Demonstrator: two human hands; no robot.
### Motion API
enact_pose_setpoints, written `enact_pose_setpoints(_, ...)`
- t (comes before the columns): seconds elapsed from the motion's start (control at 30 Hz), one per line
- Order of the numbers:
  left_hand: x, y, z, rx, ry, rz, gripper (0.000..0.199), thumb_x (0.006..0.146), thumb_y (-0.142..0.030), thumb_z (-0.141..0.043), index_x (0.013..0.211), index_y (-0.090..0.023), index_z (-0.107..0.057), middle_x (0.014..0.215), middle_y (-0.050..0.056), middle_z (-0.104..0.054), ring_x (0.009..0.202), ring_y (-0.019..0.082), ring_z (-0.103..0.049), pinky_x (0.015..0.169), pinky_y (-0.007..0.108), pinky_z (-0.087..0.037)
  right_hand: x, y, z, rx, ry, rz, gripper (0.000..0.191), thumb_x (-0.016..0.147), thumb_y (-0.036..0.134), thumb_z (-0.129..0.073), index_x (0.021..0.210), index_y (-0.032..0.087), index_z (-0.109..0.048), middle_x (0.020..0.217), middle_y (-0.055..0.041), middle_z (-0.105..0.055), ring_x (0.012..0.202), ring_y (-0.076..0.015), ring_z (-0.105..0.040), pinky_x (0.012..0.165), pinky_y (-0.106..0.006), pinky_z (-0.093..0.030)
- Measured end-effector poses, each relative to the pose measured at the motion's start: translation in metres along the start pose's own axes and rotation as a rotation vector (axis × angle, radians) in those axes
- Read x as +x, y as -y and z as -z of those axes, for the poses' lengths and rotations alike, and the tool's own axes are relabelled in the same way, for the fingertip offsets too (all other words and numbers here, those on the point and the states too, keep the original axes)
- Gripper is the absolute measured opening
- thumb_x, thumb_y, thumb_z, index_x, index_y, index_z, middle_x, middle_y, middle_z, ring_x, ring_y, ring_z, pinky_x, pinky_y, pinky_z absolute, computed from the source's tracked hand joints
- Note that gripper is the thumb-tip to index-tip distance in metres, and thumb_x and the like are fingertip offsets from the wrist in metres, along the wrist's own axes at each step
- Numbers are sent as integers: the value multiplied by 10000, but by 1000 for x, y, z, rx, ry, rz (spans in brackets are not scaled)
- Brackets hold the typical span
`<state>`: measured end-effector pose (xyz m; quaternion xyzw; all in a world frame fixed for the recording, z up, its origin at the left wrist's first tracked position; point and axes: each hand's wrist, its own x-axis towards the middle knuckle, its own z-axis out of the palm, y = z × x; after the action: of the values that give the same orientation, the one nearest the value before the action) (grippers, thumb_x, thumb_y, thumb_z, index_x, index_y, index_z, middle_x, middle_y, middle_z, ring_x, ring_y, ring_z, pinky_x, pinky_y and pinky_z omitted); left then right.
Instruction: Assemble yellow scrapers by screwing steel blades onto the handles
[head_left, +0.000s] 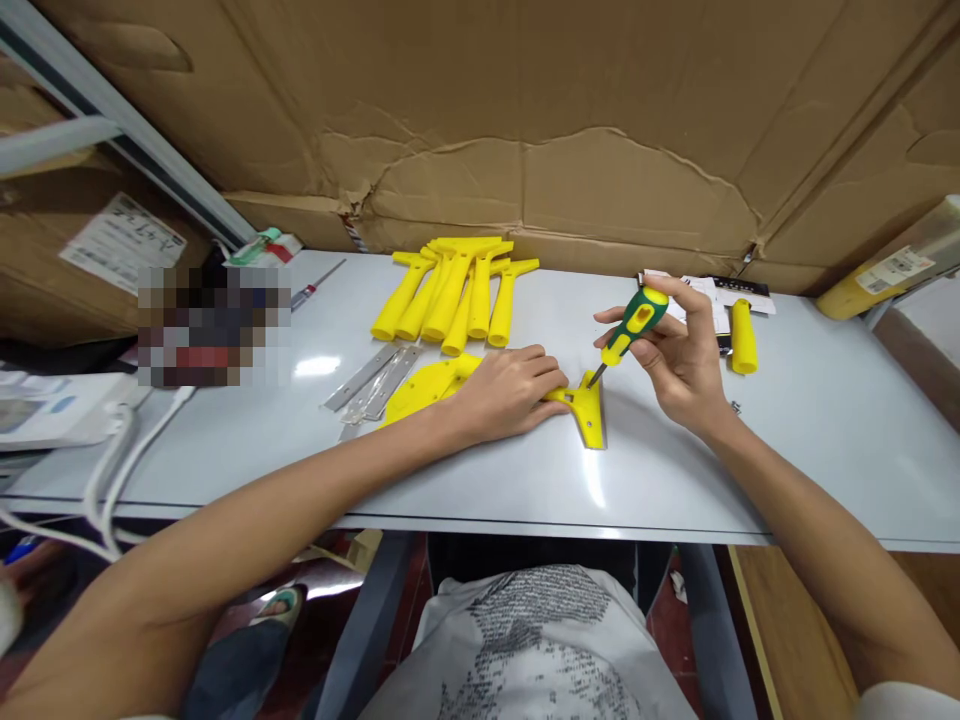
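My left hand (510, 395) is closed around the handle of a yellow scraper (590, 418), pressing it to the table. The scraper's wide head points right, with a thin blade edge along its far side. In my right hand (686, 365) is a green and yellow screwdriver (637, 320), held by its handle and tilted. Its tip meets the scraper head at the upper screw hole. A few small screws (736, 408) lie to the right of my right hand. Left of my left hand are flat yellow pieces (420, 390), partly covered by my forearm, and metal blades (371, 385).
Several yellow scraper handles (457, 295) are piled at the back of the white table (247, 455). Another yellow handle (743, 340) stands right, near printed papers (724, 295). A second screwdriver (307, 292) lies back left. White cables (124, 470) hang over the left edge. Cardboard (600, 190) walls the back.
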<state>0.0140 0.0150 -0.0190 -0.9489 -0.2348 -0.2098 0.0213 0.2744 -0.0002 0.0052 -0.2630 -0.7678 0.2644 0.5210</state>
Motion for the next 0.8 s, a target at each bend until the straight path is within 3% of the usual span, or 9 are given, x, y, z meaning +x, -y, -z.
enact_pose_setpoints(0.13,0,0,0,34,19,21,420,1109,-541,-571,1025,-164,-736,985,74,-762,910,228,-680,718,336,-433,-1,-2,2,-20,-7,2,575,1053,462,-660,1565,449,-397,1379,-57,-663,1215,-299,-743,882,-559,-721)
enact_pose_setpoints(0.23,1,-1,-2,52,12,9,422,1109,-536,-573,1002,-158,-729,970,72,-759,887,226,-680,688,337,-404,-3,-6,0,-94,-65,17,667,989,495,-756,1558,445,-414,1235,-47,-707,1030,-269,-770,844,-524,-712)
enact_pose_setpoints(0.37,0,-3,-3,79,6,-3,447,1127,-538,-530,989,-160,-725,960,76,-754,873,218,-676,659,335,-376,-7,-11,-10,-255,-269,77,818,809,583,-914,1486,450,-474,1291,-60,-646,849,-211,-718,583,-371,-654)
enact_pose_setpoints(0.47,0,-3,-4,96,-12,-18,466,1139,-533,-500,966,-158,-717,945,76,-747,865,215,-673,658,338,-379,-8,-13,-16,-324,-363,114,846,769,578,-947,1463,443,-483,1341,-73,-604,800,-183,-692,458,-305,-560)
enact_pose_setpoints(0.7,-1,-3,-3,96,-13,-37,434,1136,-507,-525,959,-155,-706,943,77,-737,853,211,-660,667,332,-397,-7,-9,-16,-417,-371,101,834,809,543,-925,1489,433,-456,1240,-76,-623,778,-222,-696,482,-365,-572)
enact_pose_setpoints(0.8,0,-3,-1,82,5,-40,422,1136,-498,-528,964,-156,-707,948,76,-734,859,208,-660,677,328,-407,-8,-9,-16,-422,-385,111,840,796,541,-937,1473,430,-453,1287,-85,-610,750,-207,-687,469,-363,-580)
